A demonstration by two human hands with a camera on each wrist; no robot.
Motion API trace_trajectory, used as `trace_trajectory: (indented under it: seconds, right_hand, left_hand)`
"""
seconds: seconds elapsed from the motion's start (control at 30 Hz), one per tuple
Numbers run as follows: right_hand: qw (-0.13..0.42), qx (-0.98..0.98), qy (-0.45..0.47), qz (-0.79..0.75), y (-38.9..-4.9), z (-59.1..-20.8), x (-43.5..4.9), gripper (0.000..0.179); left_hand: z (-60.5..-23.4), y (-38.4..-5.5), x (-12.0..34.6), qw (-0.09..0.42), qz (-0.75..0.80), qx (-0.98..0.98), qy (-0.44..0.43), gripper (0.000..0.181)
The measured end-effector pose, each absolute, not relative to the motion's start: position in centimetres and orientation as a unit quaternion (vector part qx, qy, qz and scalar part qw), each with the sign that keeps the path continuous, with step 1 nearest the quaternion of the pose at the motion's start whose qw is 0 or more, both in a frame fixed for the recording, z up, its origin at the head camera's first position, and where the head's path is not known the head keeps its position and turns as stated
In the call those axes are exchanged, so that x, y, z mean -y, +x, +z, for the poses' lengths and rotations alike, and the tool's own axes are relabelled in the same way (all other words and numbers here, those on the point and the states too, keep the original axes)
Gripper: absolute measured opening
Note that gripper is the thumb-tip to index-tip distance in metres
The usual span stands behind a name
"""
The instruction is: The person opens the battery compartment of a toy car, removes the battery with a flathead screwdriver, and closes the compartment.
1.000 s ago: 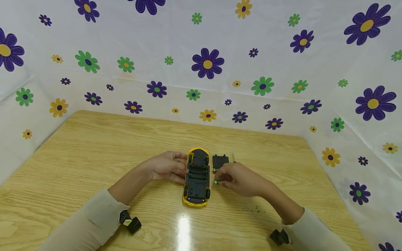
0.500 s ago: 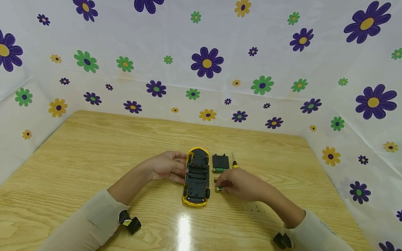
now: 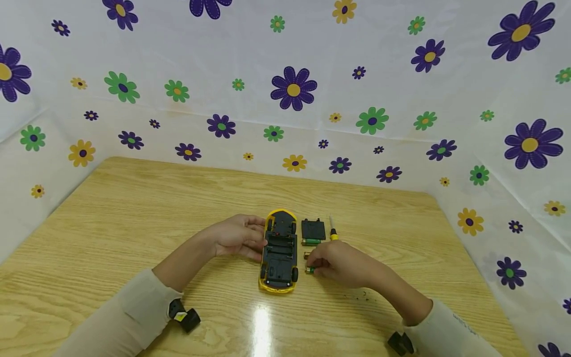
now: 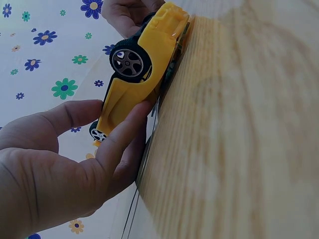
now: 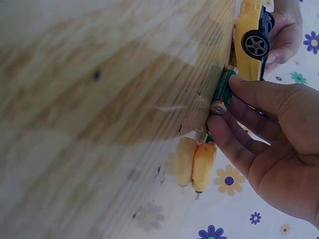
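A yellow toy car [image 3: 280,252] lies upside down on the table with its black underside and battery compartment facing up; the compartment shows no batteries. My left hand [image 3: 236,237] grips the car's left side, thumb [image 4: 75,117] at the underside's edge and fingers along the yellow body. To the right, my right hand [image 3: 341,263] pinches a green battery [image 5: 225,87] at the tabletop. Just beyond it, a second battery [image 3: 307,256] shows only its end past my fingers. A third green battery [image 3: 311,242] lies beside the black battery cover [image 3: 314,229].
A screwdriver [image 3: 332,231] with a yellow and black handle lies right of the cover, partly behind my right hand. Several tiny dark screws [image 3: 365,294] are scattered nearer me. A flower-printed cloth [image 3: 250,59] stands behind the wooden table [image 3: 178,193].
My right hand has moved slightly toward me with the battery, uncovering the third battery and more of the screwdriver. The left hand and car have stayed put.
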State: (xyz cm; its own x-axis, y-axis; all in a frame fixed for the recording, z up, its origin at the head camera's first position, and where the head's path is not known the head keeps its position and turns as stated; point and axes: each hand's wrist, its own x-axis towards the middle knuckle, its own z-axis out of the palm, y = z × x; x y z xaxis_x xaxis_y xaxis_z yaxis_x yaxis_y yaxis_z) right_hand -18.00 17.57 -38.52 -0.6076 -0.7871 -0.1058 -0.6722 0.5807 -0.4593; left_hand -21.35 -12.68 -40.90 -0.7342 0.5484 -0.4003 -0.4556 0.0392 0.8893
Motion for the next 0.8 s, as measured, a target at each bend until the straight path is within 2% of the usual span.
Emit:
trace_trajectory:
  seconds: [0.43,0.8]
  right_hand:
    - [0.137,-0.873,-0.416,-0.215,-18.6,-37.4,-17.9,0.016]
    - [0.101,-0.88,-0.402,-0.232,-20.7,-36.7,-18.2,0.015]
  left_hand:
    - [-40.9,-21.3,12.7,0.361,0.691,-0.625,0.043,0.074]
    - [-40.9,-21.3,12.7,0.361,0.69,-0.626,0.042,0.072]
